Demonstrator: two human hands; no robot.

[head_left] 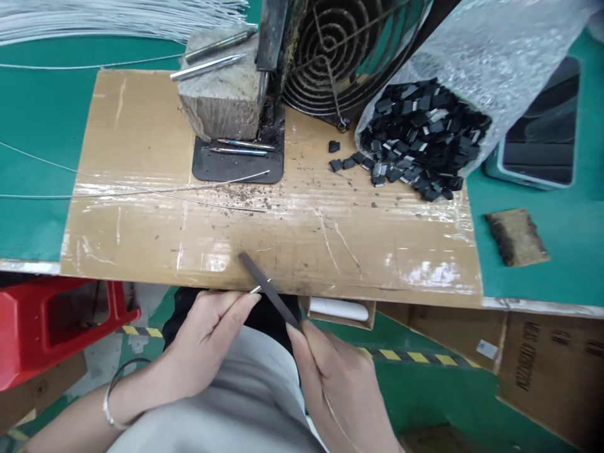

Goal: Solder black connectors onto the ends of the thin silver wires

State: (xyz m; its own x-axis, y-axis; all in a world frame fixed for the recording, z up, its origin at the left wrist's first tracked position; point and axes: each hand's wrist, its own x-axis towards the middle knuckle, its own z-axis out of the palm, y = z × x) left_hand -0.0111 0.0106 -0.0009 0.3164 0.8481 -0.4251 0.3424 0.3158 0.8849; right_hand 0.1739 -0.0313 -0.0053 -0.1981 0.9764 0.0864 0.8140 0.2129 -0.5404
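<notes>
The left hand (207,343) is pinched closed on a small silvery metal tip (261,287), thumb and forefinger meeting at its end; the right hand (340,384) is clenched around the lower end of a thin dark file (267,289), which slants up and to the left so that its far end lies over the near edge of the cardboard sheet (283,233); the metal tip touches the file about midway along it, just below the desk's front edge, above the person's lap; a thin wire trails from the right hand toward the bottom of the picture; a bracelet (111,393) circles the left wrist.

The cardboard sheet, taped and scratched, covers the green desk (42,138); on it stands a worn wooden block (221,94) on a dark base plate (238,165), with metal rods lying on top of the block and on the plate; beside it is a round wire fan guard (340,56); to the right a clear plastic bag (472,63) spills small black parts (415,145) onto the cardboard; thin white wires (117,19) lie across the far left; a phone (542,132) and a brown sponge (516,236) rest on the desk at right; a red stool (56,327) stands on the floor at left.
</notes>
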